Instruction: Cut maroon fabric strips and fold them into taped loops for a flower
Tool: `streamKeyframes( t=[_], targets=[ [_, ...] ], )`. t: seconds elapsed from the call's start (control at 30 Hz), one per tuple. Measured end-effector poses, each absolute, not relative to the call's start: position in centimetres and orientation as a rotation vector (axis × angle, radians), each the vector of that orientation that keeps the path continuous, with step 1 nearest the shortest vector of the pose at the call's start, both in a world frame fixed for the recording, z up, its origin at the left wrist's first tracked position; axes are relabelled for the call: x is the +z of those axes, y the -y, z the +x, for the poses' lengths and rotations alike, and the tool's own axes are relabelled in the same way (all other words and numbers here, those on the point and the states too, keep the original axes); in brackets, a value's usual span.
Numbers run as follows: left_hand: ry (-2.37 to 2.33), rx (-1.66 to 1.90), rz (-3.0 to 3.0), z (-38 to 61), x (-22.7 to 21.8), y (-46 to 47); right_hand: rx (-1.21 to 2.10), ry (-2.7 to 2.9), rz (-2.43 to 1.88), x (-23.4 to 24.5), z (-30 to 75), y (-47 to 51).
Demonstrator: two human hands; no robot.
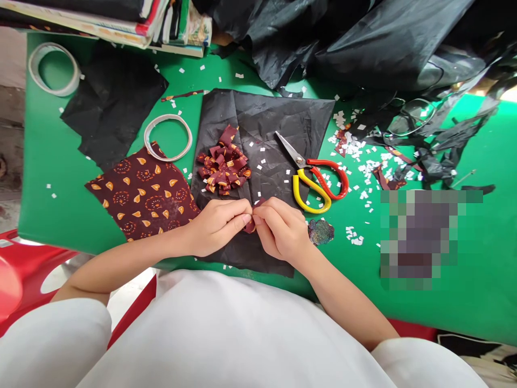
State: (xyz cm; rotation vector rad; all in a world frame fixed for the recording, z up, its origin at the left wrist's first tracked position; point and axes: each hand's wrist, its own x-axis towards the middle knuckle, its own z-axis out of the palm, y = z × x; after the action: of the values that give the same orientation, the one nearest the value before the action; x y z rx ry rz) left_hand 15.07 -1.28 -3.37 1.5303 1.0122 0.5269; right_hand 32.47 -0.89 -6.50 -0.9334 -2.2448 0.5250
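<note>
My left hand (218, 223) and my right hand (280, 229) meet over a black crumpled sheet (262, 124) on the green table (52, 178). Both pinch one small maroon fabric piece (250, 225) between their fingertips. Just beyond my hands lies a pile of folded maroon fabric pieces (224, 164) on the same sheet. A larger maroon patterned cloth (141, 196) lies flat to the left. Scissors (313, 175) with red and yellow handles rest to the right, blades pointing away and left.
Two white tape rings (167, 137) (54, 67) and a black cloth (113, 102) lie at the left. Black plastic bags (363, 43) and scraps crowd the back right; white paper bits are scattered around. Stacked books (121, 21) sit at the back left. A red chair (24, 269) stands near left.
</note>
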Motion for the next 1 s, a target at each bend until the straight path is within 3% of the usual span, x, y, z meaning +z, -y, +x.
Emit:
streamKeyframes(
  t=[0.57,0.73,1.0],
  targets=[
    [-1.018,0.516,1.570,15.1,-3.6,1.1,0.555,2.111,-1.008,-6.3,32.1,1.1],
    [-1.033,0.578,1.358,15.1,-3.7,1.3,0.600,1.993,-1.083,-5.7,32.4,0.8],
    [-0.968,0.673,0.990,14.9,-4.3,1.7,0.391,2.029,-1.252,-6.3,32.8,-0.2]
  ],
)
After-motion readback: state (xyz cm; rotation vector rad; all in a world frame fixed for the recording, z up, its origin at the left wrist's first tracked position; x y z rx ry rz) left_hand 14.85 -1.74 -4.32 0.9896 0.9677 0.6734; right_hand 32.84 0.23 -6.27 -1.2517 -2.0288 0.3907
